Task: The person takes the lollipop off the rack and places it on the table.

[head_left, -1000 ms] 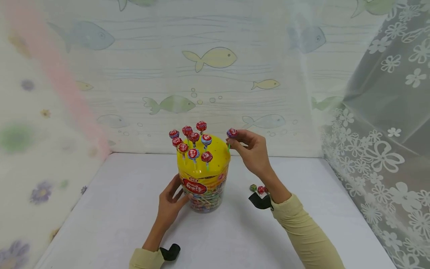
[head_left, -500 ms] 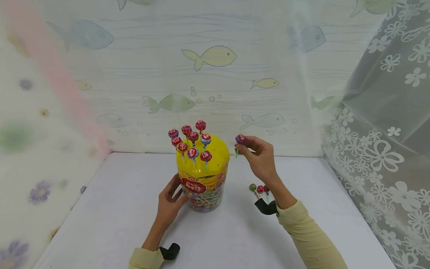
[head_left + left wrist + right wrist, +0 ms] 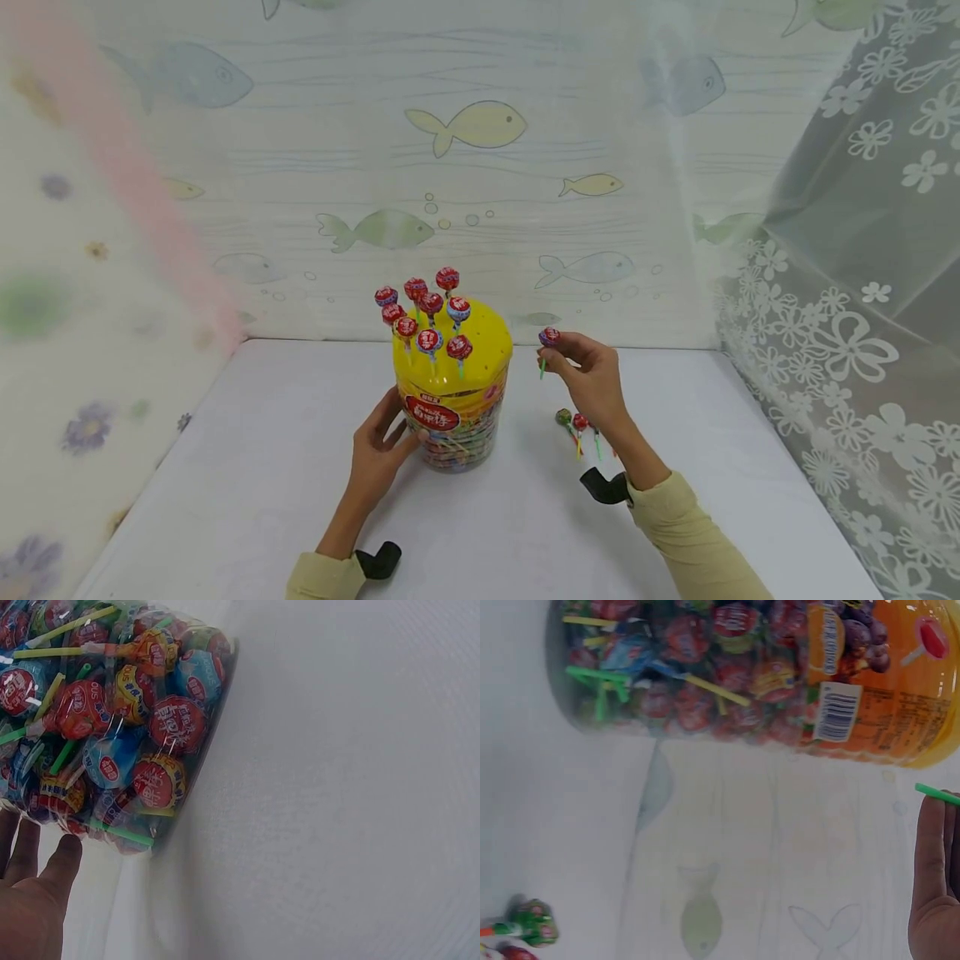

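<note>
A clear jar of wrapped lollipops [image 3: 468, 437] with a yellow lid [image 3: 487, 333] stands upright on the table. Several red-wrapped lollipops [image 3: 430, 340] stick up from holes in the lid, mostly on its left and front. My left hand [image 3: 378, 458] holds the jar's lower left side, thumb at the front; fingertips meet the clear wall in the left wrist view. Right of the jar, my right hand [image 3: 588, 371] pinches one lollipop [image 3: 550, 337] just under its head, green stick pointing down. In the right wrist view only that green stick [image 3: 937, 794] shows between the fingers.
On the table to the right lie several loose lollipops, a green one [image 3: 563, 416] and a red one [image 3: 580, 422] among them, partly hidden by my right wrist. A fish-patterned curtain [image 3: 480, 192] hangs behind the white table [image 3: 255, 433].
My right hand has moved right and down, away from the lid, with the lollipop still pinched. The left hand stays on the jar. More of the loose lollipops show.
</note>
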`<state>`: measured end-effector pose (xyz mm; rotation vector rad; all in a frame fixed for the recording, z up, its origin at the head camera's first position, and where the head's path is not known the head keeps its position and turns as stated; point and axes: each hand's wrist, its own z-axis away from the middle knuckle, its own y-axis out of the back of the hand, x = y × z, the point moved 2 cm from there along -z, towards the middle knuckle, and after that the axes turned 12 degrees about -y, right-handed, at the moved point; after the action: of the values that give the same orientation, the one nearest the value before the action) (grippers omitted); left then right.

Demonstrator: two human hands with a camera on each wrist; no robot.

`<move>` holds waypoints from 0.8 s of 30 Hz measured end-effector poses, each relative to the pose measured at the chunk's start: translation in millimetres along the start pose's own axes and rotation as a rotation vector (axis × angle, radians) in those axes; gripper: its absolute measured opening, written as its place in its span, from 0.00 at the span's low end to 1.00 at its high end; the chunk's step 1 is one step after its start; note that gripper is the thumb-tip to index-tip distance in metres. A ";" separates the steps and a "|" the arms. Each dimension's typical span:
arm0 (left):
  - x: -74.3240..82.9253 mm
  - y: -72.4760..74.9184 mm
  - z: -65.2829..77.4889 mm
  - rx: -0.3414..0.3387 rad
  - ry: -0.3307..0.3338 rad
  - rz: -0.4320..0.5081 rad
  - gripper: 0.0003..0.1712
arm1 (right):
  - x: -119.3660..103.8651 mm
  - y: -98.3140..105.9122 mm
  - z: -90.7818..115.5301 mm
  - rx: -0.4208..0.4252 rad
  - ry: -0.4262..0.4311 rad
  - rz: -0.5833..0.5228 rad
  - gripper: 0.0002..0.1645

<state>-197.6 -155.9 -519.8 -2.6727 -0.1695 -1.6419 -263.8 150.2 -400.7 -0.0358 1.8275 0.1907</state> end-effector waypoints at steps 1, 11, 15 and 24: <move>-0.2 0.0 0.1 -0.001 0.002 -0.001 0.45 | 3.3 1.0 1.9 0.000 -0.014 -0.003 0.13; 1.0 0.3 0.0 0.002 0.005 -0.005 0.45 | 41.5 13.2 25.3 0.001 -0.177 0.011 0.16; 1.2 -0.2 0.2 0.008 0.007 0.008 0.45 | 56.7 20.7 34.1 0.011 -0.209 0.039 0.16; 0.6 0.1 -0.5 0.010 0.000 0.014 0.45 | 80.0 32.8 49.1 -0.021 -0.299 0.014 0.17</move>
<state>-197.7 -156.0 -519.1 -2.6607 -0.1583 -1.6325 -241.9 195.9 -486.3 -0.0086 1.5276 0.2132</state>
